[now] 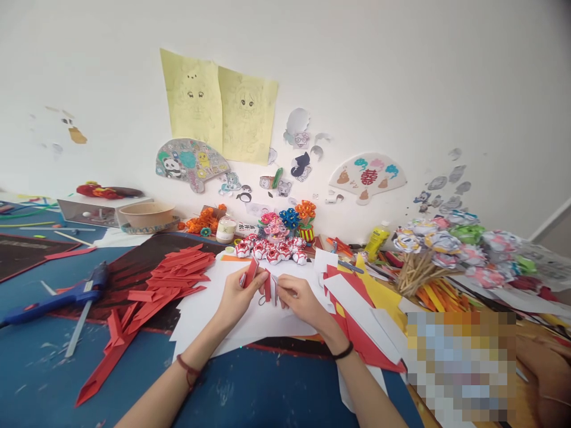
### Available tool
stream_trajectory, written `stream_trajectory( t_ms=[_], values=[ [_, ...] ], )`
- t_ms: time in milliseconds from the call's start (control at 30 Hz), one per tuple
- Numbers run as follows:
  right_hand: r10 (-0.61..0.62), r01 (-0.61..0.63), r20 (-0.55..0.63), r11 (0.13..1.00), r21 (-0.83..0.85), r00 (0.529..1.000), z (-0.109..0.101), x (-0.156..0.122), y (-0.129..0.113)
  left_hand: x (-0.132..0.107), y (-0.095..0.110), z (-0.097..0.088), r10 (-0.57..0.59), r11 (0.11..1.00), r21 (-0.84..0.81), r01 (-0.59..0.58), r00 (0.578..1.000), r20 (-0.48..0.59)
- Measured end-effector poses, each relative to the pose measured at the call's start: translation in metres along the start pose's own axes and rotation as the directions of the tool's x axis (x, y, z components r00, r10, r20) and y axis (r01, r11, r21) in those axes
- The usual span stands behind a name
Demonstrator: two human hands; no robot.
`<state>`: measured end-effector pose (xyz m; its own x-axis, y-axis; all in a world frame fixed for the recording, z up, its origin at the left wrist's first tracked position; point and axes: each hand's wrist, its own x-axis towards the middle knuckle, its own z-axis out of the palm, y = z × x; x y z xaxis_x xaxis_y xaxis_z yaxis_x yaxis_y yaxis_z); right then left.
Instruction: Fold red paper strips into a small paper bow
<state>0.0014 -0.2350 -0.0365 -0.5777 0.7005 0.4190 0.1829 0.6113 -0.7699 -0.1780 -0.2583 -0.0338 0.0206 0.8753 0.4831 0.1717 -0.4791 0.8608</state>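
Above the white paper sheets [209,327], my left hand [235,297] grips a red folded paper piece [251,272] with a white edge. Between both hands is a second folded paper piece [268,286], red with white inner layers, which the left fingertips also pinch. My right hand [300,298] is closed on the white side of that piece, its thumb and fingers together. Just behind the hands sit several red-and-white paper flowers [272,249]. A pile of red folded paper strips [173,276] lies to the left.
At left lies a blue glue gun [84,291] with a glue stick. Behind are a round bowl [147,214], a white jar [226,229] and a yellow bottle [377,241]. Red paper sheets [357,321] and a paper-flower bunch [446,244] are at right, beside a pixelated patch.
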Motion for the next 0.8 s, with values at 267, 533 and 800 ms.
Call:
stream_trajectory(
  t_ms=[267, 533, 800],
  values=[
    [-0.016, 0.015, -0.010, 1.000, -0.016, 1.000, -0.0005, 0.0009, 0.0034, 0.0000, -0.0018, 0.0005, 0.016, 1.000, 0.021, -0.016, 1.000, -0.003],
    [-0.038, 0.039, 0.022, 0.999, -0.036, 0.999, -0.0024, 0.0004, 0.0020, -0.0001, -0.0015, 0.0016, 0.047, 0.998, 0.037, -0.047, 0.999, -0.012],
    [-0.032, 0.032, 0.001, 0.995, -0.092, 0.999, -0.0012, -0.0002, 0.0055, -0.0014, -0.0008, 0.0014, 0.068, 0.993, 0.093, -0.075, 0.995, 0.072]
  ],
)
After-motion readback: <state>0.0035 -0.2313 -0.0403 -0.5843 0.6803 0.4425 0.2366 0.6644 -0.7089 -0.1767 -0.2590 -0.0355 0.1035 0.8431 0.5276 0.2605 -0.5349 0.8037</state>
